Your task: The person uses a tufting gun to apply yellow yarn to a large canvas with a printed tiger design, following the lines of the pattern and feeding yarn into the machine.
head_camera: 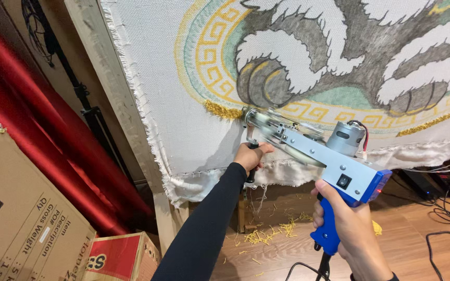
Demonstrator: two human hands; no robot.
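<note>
The right hand [347, 224] wraps the blue rear handle of the tufting gun [313, 151], its grip closed tight around it with the forefinger up near the trigger. The left hand [251, 156], in a black sleeve, holds the gun's front handle from below, grip also closed. The gun slants up and to the left, its needle end pressed against the cloth [183, 104] stretched on a wooden frame [100, 67]. The tip sits at the lower edge of the pattern, right beside a short run of gold pile [222, 111] on the curved border line.

To do this stretch well, the gun should probably stay square to the cloth with firm, even pressure from both hands, so the needle keeps punching through rather than skating. The left hand steers along the drawn line; the right supplies push and trigger. Moving at a steady pace in the direction the foot points would keep the pile even.

Gold yarn scraps [272, 231] lie on the wood floor [417, 244] below. Cardboard boxes [22, 218] stand at the left against a red curtain [42, 119], and dark cables [444, 208] trail at the right.
</note>
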